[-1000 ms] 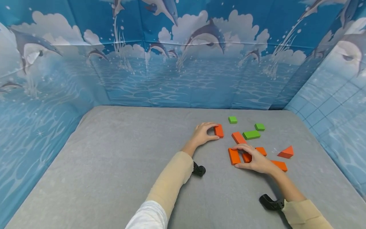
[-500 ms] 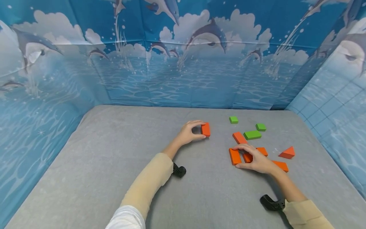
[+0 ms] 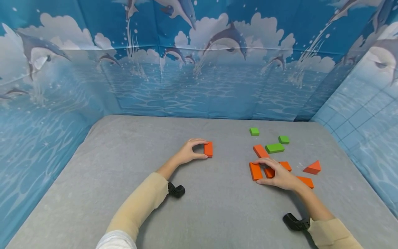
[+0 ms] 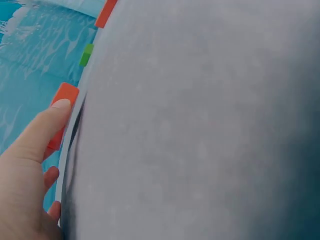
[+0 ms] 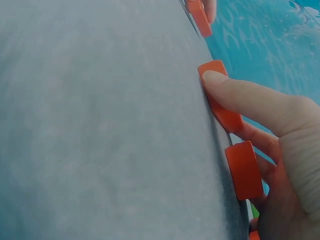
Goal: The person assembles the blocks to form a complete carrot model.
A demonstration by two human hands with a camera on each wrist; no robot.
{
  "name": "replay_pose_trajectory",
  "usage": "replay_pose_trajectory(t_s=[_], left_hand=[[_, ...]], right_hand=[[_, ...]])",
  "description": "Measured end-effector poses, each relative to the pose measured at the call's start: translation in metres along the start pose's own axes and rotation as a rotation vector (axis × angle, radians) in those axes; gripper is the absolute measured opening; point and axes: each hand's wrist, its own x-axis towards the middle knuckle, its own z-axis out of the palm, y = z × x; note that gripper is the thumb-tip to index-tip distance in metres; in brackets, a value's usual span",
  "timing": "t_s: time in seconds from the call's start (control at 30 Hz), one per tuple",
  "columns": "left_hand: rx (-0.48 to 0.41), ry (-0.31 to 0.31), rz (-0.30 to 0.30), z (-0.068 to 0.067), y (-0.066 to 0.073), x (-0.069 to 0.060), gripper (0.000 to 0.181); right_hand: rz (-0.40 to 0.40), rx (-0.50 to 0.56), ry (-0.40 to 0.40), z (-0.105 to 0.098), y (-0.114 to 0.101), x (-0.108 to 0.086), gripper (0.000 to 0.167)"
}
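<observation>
Between thumb and fingertips, my left hand [image 3: 186, 151] pinches an orange rectangular block [image 3: 208, 149] left of the other blocks. The left wrist view shows the thumb pressed on one end of that block [image 4: 65, 94]. Farther right, my right hand [image 3: 280, 174] pinches another orange block [image 3: 255, 171] by its two ends, and that one looks to be on the table. In the right wrist view the thumb lies on this block [image 5: 227, 112]. A second orange block [image 3: 269, 172] sits under the arch of the right hand, partly hidden.
Around the right hand lie orange blocks [image 3: 260, 150], one of them [image 3: 305, 182] partly behind the wrist, plus an orange triangular block [image 3: 312, 167]. Several green blocks [image 3: 275, 148] lie farther back. A dolphin-print curtain [image 3: 186, 86] borders the grey table [image 3: 93, 180].
My left hand has moved left with its orange block, away from the group, and lately a little nearer to me. The right hand stays in place on its block.
</observation>
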Motion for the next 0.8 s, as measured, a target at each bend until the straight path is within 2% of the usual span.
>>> replay_pose_trajectory(t_s=[0.3, 0.43, 0.53, 0.67, 0.8], left_hand=[[0.050, -0.013, 0.034, -0.001, -0.006, -0.008, 0.054], [0.073, 0.008, 0.100, -0.001, -0.008, -0.011, 0.053], [0.077, 0.020, 0.125, -0.001, -0.008, -0.012, 0.053], [0.083, 0.005, 0.095, -0.001, -0.007, -0.011, 0.053], [0.097, -0.005, 0.061, -0.001, -0.006, -0.010, 0.054]], right_hand=[[-0.013, -0.017, 0.005, 0.000, -0.003, -0.001, 0.056], [-0.021, -0.012, 0.006, 0.000, -0.002, 0.000, 0.056], [-0.025, -0.022, 0.005, -0.001, -0.002, 0.001, 0.056], [-0.039, -0.037, -0.014, -0.004, -0.005, 0.007, 0.055], [-0.064, -0.026, -0.032, -0.008, -0.014, 0.023, 0.054]])
